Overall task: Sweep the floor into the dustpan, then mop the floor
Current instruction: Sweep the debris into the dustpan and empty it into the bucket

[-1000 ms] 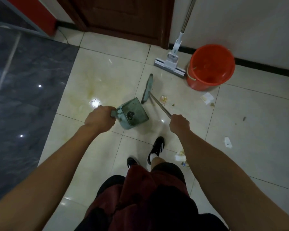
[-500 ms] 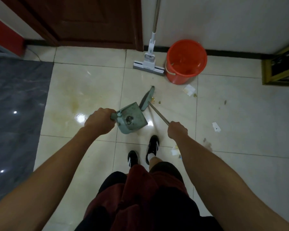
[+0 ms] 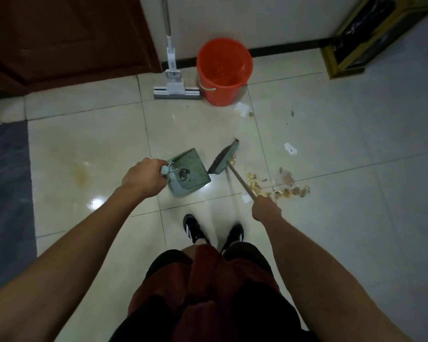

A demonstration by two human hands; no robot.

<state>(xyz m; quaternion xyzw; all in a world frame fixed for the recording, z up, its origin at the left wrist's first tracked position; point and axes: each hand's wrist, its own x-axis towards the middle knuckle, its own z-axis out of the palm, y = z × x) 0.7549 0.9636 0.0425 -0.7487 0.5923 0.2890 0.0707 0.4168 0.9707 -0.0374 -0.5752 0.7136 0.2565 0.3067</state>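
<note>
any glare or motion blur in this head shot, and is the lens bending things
Head view: dim indoor light, with bright ceiling-light glare on the glossy tiles beside the left hand and just under the dustpan; the broom handle is smeared by motion blur near the right hand; wide-angle distortion bows the tile lines and stretches the forearms at the edges.

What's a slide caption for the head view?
Left hand holds green dustpan, right hand sweeps broom toward scattered debris.
</note>
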